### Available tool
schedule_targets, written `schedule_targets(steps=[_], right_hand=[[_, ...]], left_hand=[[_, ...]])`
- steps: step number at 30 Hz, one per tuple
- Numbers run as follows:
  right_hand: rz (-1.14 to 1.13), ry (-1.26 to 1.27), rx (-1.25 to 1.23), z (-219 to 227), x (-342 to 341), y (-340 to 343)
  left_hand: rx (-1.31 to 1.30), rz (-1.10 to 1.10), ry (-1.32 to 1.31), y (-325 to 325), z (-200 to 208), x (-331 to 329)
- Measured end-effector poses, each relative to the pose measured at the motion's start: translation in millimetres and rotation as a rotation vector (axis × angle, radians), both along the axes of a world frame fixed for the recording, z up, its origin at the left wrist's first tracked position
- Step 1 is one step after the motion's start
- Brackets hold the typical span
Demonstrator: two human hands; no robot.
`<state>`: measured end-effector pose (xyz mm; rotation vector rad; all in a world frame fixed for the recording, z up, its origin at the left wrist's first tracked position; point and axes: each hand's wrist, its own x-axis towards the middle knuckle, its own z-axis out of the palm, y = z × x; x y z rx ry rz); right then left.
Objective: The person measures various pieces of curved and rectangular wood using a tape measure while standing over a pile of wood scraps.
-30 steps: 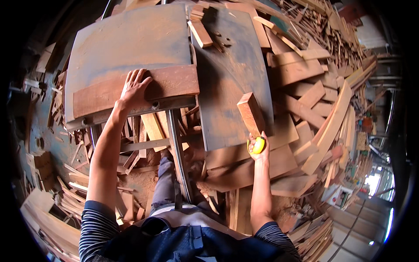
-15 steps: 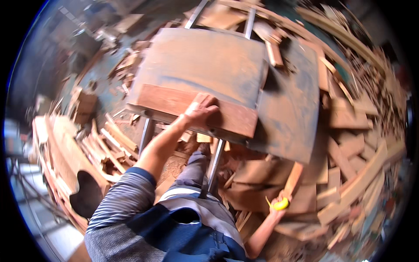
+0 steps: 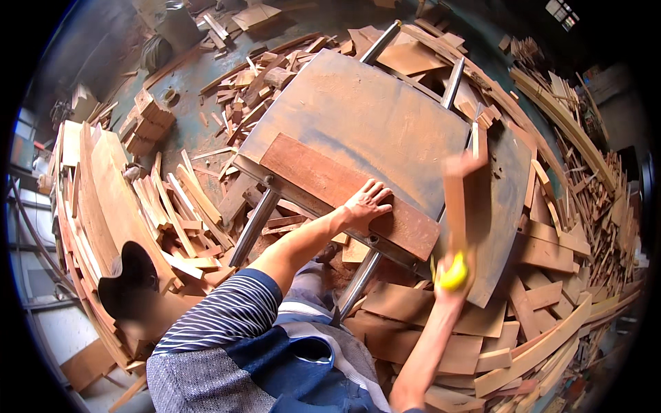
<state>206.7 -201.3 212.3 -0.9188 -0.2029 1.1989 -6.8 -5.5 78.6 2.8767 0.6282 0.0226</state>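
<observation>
A reddish-brown wooden board [image 3: 323,172] lies along the near edge of a flat metal machine table [image 3: 385,103]. My left hand [image 3: 370,204] rests on the board toward its right end, fingers spread. At the right, my right hand [image 3: 451,279] is closed round the lower end of a wooden stick [image 3: 456,206], smeared by motion. The stick points away from me, over the seam between the table and a lower metal surface [image 3: 496,227]. A bright yellow thing [image 3: 454,273] shows at the right hand; its kind is too blurred to tell.
Metal rails [image 3: 255,227] jut from the table's near and far sides. Long boards [image 3: 96,199] and thin strips stand piled at left. Wood offcuts [image 3: 427,330] are heaped at the right and beyond the table. Stacked blocks [image 3: 147,124] sit on the floor at far left.
My right hand has swung up and forward with the stick, from beside the lower metal surface to over it. My left hand stays on the board. The whole view has shifted and turned.
</observation>
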Motion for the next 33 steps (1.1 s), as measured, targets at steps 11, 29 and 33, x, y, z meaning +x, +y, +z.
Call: schedule_targets(steps=[11, 29, 33], right_hand=[[0.416, -0.600, -0.169, 70, -100, 118], [-0.532, 0.117, -1.099, -123, -200, -303], [-0.374, -0.388, -1.004, -178, -232, -336]], left_hand=[[-0.365, 0.002, 0.058, 67, -18, -9], [-0.249, -0.106, 0.174, 68, 12, -52], [-0.048, -0.086, -0.007, 42, 6, -54]])
